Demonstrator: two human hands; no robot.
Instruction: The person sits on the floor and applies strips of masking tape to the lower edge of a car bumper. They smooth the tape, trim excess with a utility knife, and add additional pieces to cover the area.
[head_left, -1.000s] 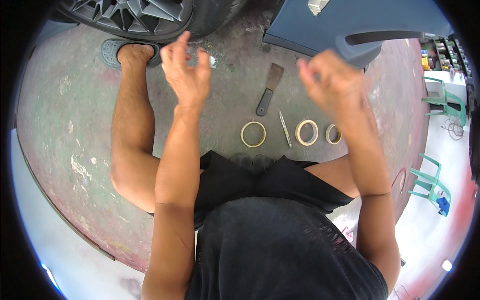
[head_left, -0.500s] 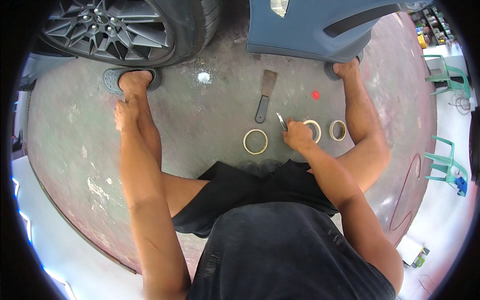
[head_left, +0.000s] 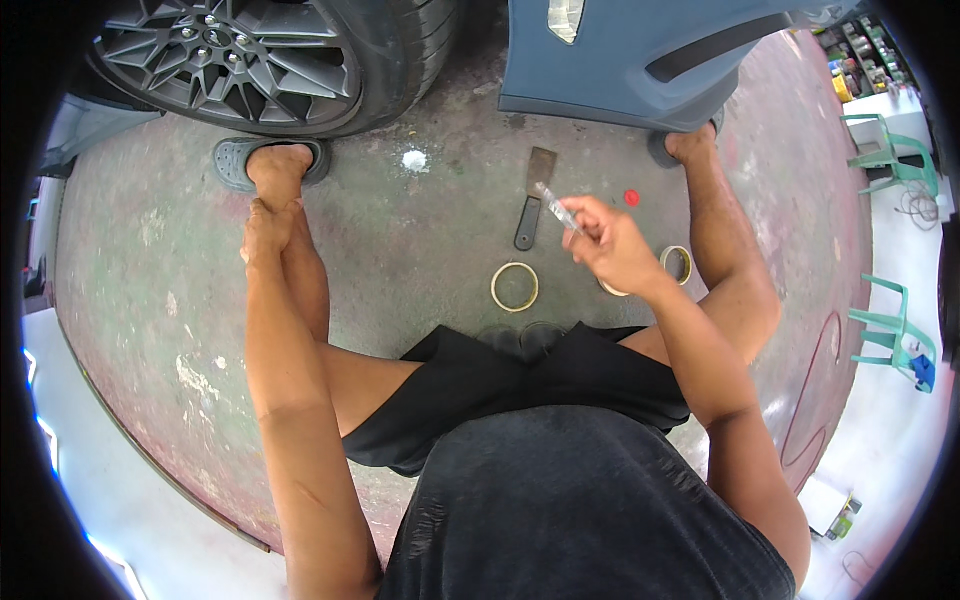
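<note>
My right hand (head_left: 612, 243) is closed round a slim cutter knife (head_left: 562, 212), raised above the floor and pointing up and to the left. Beyond its tip lies a putty knife (head_left: 530, 210) with a black handle and a rusty blade. A roll of masking tape (head_left: 515, 288) rests flat to the left of that hand. A second tape roll (head_left: 677, 263) is to its right, and a third one is mostly hidden beneath the hand. My left hand (head_left: 268, 228) is wrapped round my left lower leg, just above the grey clog (head_left: 236, 165).
A car wheel (head_left: 250, 60) stands at the far left, and a blue car panel (head_left: 600, 70) at the far right. White powder (head_left: 414, 160) and a red cap-like disc (head_left: 631, 198) lie on the concrete floor (head_left: 430, 230). Green chairs (head_left: 885, 330) stand at the right edge.
My right hand has lifted the cutter knife off the floor area near the tape rolls, moving slightly up and right. My left hand stays on the leg.
</note>
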